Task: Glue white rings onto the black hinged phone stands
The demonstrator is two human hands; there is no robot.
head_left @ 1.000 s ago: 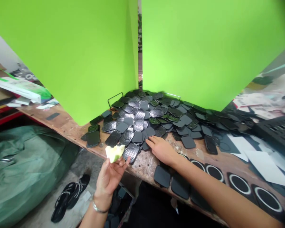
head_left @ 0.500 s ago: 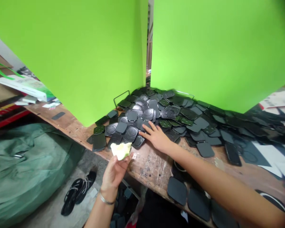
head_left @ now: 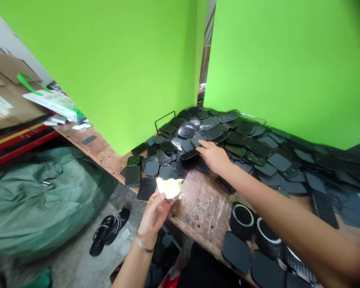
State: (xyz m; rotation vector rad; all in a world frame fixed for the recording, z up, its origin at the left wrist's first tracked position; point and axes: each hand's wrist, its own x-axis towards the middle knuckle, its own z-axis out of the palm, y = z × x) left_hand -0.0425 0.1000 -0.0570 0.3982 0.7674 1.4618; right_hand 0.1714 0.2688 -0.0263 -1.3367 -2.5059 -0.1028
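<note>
Bare-armed, with one silver bangle (head_left: 143,245)
The slim, smooth bangle rings the wrist under the left hand (head_left: 156,212); below it the left forearm (head_left: 132,262) is uncovered. Right of the bangle, the right forearm (head_left: 267,198) is bare; black fabric (head_left: 208,266), apparently clothing, shows too.

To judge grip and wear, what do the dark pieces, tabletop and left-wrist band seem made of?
Dark pieces: probably molded plastic; some flat and matte, others textured with glossy highlights, though metal isn't ruled out. Tabletop: apparently worn wood, dull brown with scuffs. Wrist band: likely polished metal, silvery with a bright glint.
</note>
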